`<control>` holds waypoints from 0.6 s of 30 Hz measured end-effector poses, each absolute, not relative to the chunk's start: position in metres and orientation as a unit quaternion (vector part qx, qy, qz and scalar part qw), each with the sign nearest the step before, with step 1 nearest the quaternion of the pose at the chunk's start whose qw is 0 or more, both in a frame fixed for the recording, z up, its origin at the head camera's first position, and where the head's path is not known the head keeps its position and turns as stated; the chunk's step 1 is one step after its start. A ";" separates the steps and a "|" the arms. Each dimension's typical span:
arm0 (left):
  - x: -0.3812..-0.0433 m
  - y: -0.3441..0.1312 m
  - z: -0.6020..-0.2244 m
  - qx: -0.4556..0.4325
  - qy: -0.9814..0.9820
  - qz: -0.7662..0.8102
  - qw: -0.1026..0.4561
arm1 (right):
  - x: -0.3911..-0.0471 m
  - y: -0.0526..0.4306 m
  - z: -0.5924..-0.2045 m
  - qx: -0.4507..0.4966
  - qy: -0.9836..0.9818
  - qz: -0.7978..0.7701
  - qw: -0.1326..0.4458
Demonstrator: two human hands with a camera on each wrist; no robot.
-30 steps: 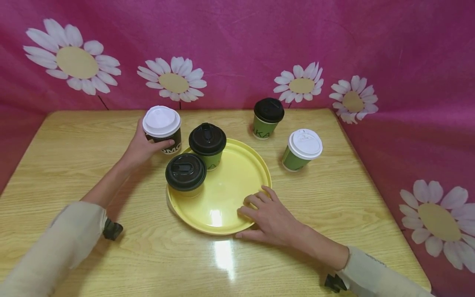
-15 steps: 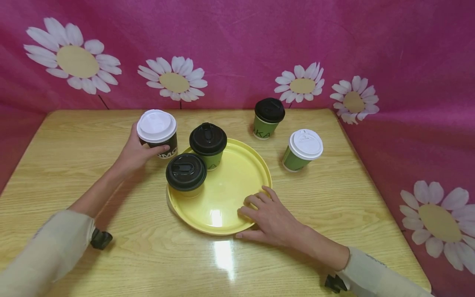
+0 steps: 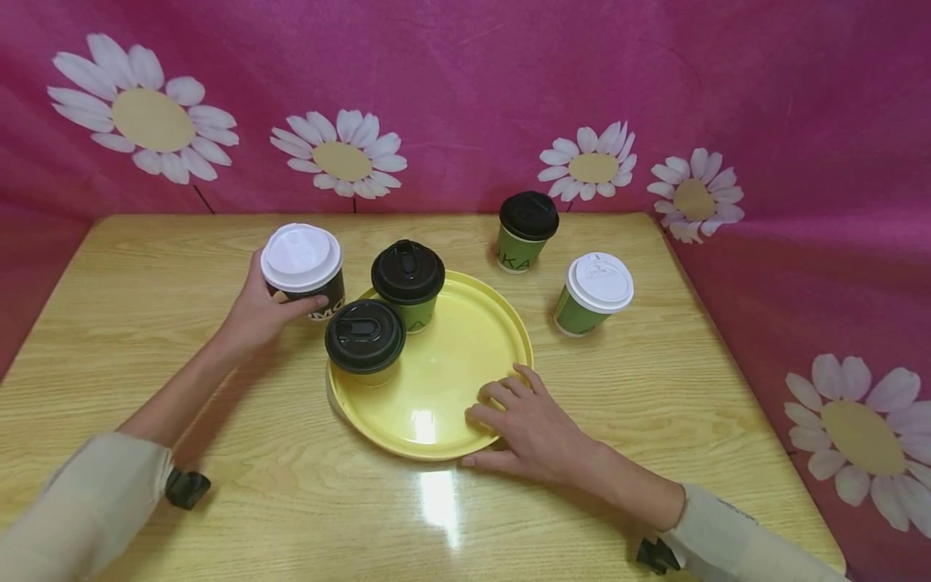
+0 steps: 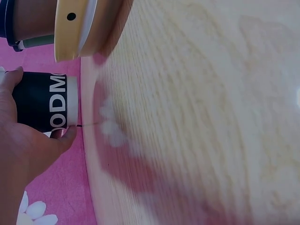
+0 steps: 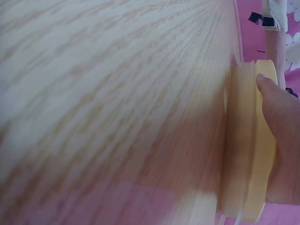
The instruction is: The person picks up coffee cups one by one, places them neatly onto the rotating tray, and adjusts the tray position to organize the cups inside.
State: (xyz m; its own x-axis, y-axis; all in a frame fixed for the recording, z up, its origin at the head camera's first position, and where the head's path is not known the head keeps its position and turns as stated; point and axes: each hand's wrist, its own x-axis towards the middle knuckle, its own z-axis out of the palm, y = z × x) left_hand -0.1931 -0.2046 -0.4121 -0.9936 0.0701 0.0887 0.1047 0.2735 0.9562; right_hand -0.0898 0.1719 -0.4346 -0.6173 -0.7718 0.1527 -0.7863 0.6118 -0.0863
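My left hand (image 3: 254, 317) grips a dark paper coffee cup (image 3: 331, 293) with a white lid, upright at the left of a round yellow tray (image 3: 461, 347). In the left wrist view the cup (image 4: 35, 101) shows large white letters, fingers and thumb round its sides. At the tray's lower right rim, my right hand (image 3: 534, 427) holds on, fingers over the inside and thumb along the outer wall. Two black-lidded cups stand on the tray's left part: a green coffee cup (image 3: 416, 314) behind and another coffee cup (image 3: 365, 338) in front.
Beyond the tray at the right stand a green cup with a black lid (image 3: 520, 250) and a green cup with a white lid (image 3: 578, 311). The wooden table (image 3: 291, 501) ends at a pink flowered cloth (image 3: 451, 97) behind and to the right.
My left hand has moved the white-lidded cup left and towards me, now beside the tray's left edge. The right hand and the tray have stayed put.
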 end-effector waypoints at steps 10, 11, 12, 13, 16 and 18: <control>-0.174 -0.211 -0.409 -0.047 -0.806 -0.590 0.018 | -0.089 0.172 -0.435 0.437 -0.895 0.073 0.053; -0.173 -0.212 -0.409 -0.046 -0.807 -0.589 0.017 | -0.089 0.172 -0.435 0.437 -0.895 0.073 0.053; -0.171 -0.213 -0.409 -0.045 -0.806 -0.589 0.017 | -0.089 0.172 -0.435 0.436 -0.895 0.073 0.053; -0.170 -0.213 -0.408 -0.045 -0.804 -0.592 0.017 | -0.089 0.172 -0.435 0.436 -0.895 0.073 0.054; -0.165 -0.214 -0.408 -0.045 -0.802 -0.595 0.015 | -0.089 0.172 -0.435 0.436 -0.895 0.075 0.056; -0.161 -0.214 -0.407 -0.044 -0.801 -0.597 0.014 | -0.089 0.172 -0.435 0.437 -0.895 0.075 0.057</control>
